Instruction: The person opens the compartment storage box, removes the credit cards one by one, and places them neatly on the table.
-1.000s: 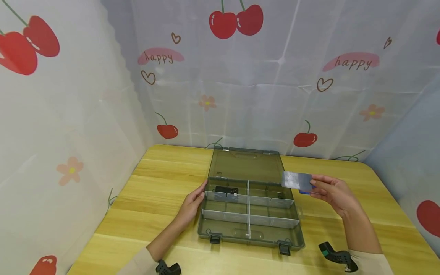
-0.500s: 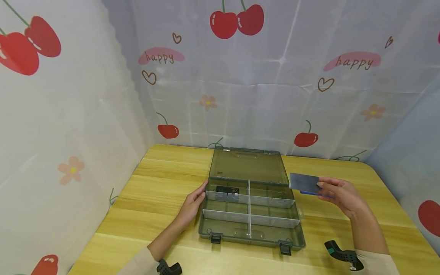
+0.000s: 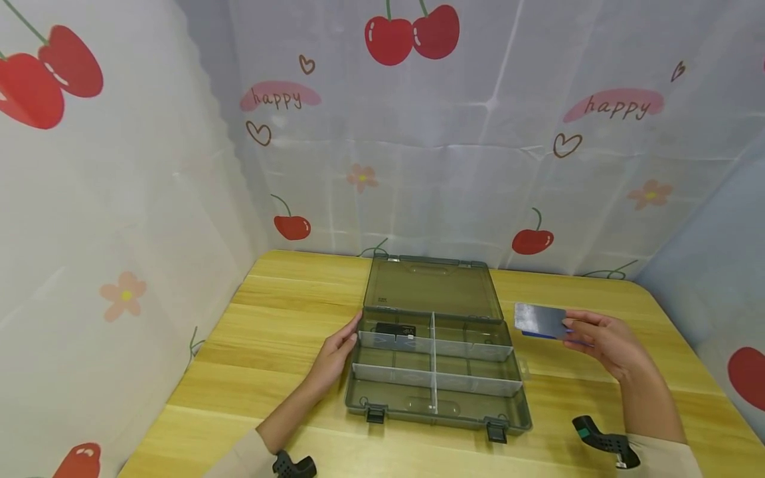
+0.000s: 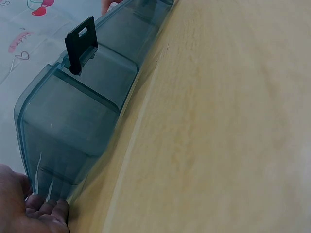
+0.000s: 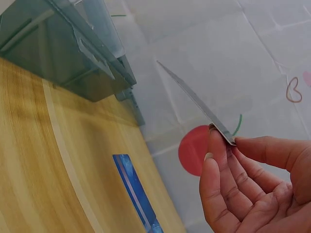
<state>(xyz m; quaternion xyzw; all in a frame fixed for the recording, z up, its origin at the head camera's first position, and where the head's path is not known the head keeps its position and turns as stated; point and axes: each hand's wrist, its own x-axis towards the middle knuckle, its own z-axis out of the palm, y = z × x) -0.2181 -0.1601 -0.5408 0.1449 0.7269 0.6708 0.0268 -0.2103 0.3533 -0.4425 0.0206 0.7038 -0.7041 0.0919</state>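
My right hand (image 3: 606, 342) pinches a grey card (image 3: 538, 319) between thumb and fingers, to the right of an olive see-through compartment box (image 3: 443, 419). In the right wrist view the card shows nearly edge-on. Beneath it, a blue card (image 5: 133, 191) lies on the table, partly covered in the head view. My left hand (image 3: 331, 358) rests against the box's left side, fingers along the wall; its fingertips show at the wall in the left wrist view. The box's lid is swung back. A black card (image 3: 394, 330) marked VIP sits in the back left compartment.
White dividers (image 3: 391, 375) split the box into several compartments. Two black latches (image 3: 497, 431) stick out at its front. The wooden table (image 3: 287, 299) meets a printed curtain (image 3: 442, 192) at the back, with more curtain on both sides.
My right hand has moved to the right with the grey card, away from the box's back right corner. More table shows between them. My left hand and the box have stayed in place.
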